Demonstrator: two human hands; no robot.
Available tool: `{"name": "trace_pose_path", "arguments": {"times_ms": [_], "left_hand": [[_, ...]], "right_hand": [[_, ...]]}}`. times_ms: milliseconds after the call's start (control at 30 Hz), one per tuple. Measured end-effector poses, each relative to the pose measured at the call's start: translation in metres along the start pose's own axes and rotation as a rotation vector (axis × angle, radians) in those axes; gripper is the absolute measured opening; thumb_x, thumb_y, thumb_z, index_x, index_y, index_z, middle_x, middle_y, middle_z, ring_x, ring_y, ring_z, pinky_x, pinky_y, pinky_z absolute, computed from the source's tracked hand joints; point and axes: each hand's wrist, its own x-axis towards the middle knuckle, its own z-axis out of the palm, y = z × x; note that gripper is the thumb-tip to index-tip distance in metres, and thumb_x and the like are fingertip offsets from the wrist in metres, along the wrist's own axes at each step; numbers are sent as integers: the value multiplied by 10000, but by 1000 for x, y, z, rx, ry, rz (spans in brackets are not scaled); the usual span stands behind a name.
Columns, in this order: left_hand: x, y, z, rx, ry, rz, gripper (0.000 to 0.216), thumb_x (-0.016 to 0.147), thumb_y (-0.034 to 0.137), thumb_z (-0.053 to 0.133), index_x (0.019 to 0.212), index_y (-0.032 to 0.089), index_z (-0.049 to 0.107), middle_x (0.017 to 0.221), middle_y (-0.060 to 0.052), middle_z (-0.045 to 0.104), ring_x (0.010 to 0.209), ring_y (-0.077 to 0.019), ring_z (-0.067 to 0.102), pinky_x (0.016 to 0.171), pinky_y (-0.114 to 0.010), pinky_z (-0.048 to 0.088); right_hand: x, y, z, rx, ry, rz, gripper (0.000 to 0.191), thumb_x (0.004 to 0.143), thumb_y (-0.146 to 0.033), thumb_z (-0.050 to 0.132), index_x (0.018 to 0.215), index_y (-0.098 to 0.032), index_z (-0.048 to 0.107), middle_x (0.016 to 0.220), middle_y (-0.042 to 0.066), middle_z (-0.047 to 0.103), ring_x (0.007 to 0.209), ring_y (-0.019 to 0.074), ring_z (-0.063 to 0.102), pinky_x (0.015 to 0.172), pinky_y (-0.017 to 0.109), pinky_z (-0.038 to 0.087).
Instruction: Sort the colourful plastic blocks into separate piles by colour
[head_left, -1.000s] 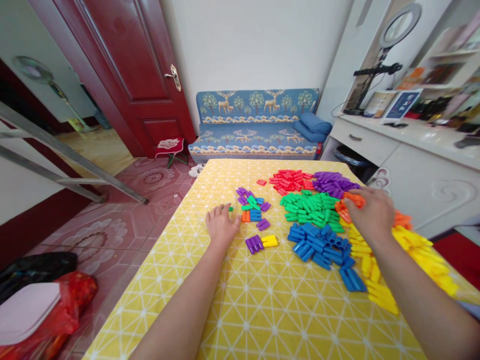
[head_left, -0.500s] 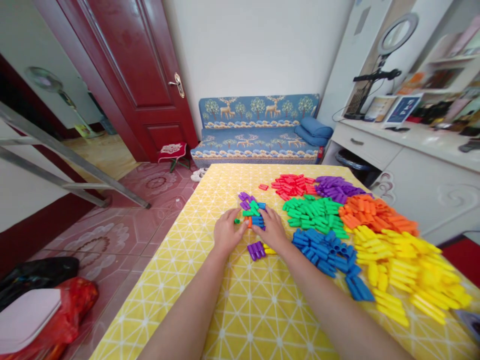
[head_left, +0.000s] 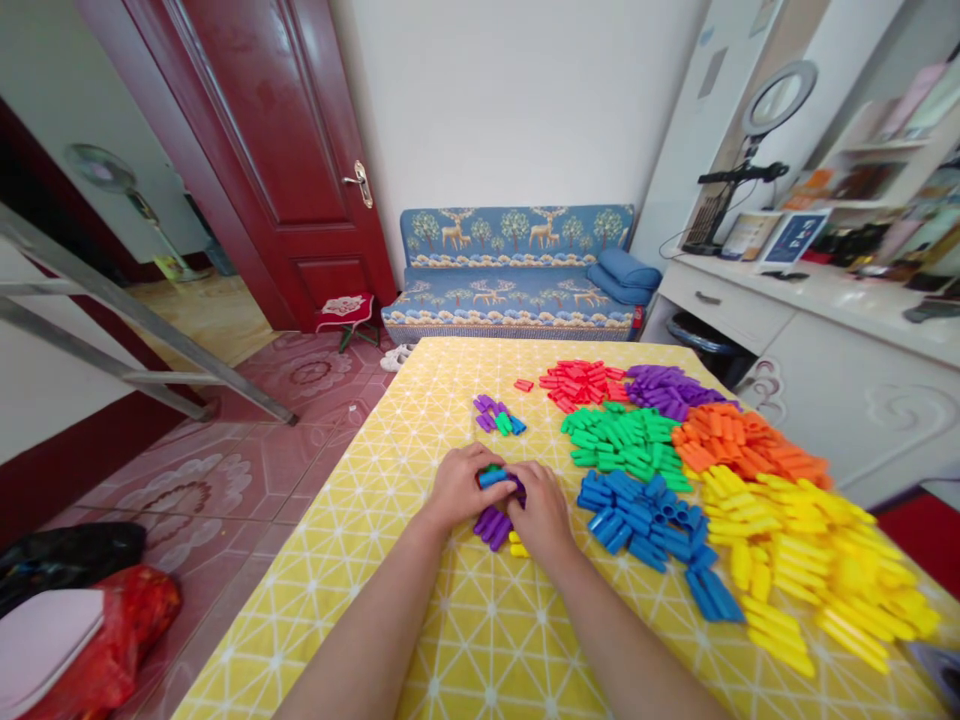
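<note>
My left hand [head_left: 459,486] and my right hand [head_left: 538,511] meet over the yellow tablecloth [head_left: 465,640]. Both are closed around a small cluster of joined plastic pieces [head_left: 496,478], blue, green and purple on top. A purple group [head_left: 491,523] and a yellow piece [head_left: 516,544] lie just under my hands. A few loose purple, green and blue pieces [head_left: 495,416] lie farther away. To the right lie sorted piles: red [head_left: 581,382], purple [head_left: 667,385], green [head_left: 622,435], orange [head_left: 739,450], blue [head_left: 652,505] and yellow [head_left: 817,560].
A blue patterned sofa [head_left: 514,270] stands behind the table, beside a dark red door [head_left: 270,150]. A white cabinet [head_left: 832,340] with a ring light [head_left: 776,100] lines the right side. A red bag [head_left: 112,640] lies on the tiled floor at left.
My right hand left the orange pile and came over to my left hand. Both hands drew the mixed cluster toward me and lifted part of it.
</note>
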Motion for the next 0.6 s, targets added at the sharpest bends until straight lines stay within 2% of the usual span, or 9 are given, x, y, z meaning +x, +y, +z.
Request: {"name": "trace_pose_path", "arguments": {"times_ms": [100,167,300,467,600], "left_hand": [[0,1,-1,-2,-12,-34,326,834,516,589,877,217,712,843,-40,673,807,-180,621,772,-296,450],[1,1,-1,-13,-7,-49,325,850,506,571,872,214,711,839,-42,676,803,-179,624,762,-292,451],[1,0,-2,-100,11,-43,269,843,441,601,968,228,708,952,-51,689,894,-190,637,811,-291,470],[-1,-1,-1,-192,36,-24,314,832,426,621,1070,229,680,1026,-63,694,935,-200,643,854,-311,484],[-2,-1,2,-244,46,-31,402,831,452,624,1173,242,640,1128,-71,688,1013,-218,636,918,-340,475]], "right_hand": [[0,-4,-3,-70,-31,43,271,805,-122,497,1016,-189,653,1007,87,646,969,240,582,860,362,463],[0,-4,-3,-63,-30,83,282,853,-163,465,1079,-184,632,1051,91,660,970,244,607,842,358,469],[2,2,-1,36,28,169,351,918,-277,418,1230,-174,543,1085,93,683,949,232,652,818,334,478],[2,3,-2,83,42,187,363,925,-403,421,1179,-186,563,943,75,712,860,220,677,740,295,486],[2,1,-3,76,-4,175,352,928,-388,415,1186,-207,573,1020,71,710,948,226,666,791,304,481]]}}
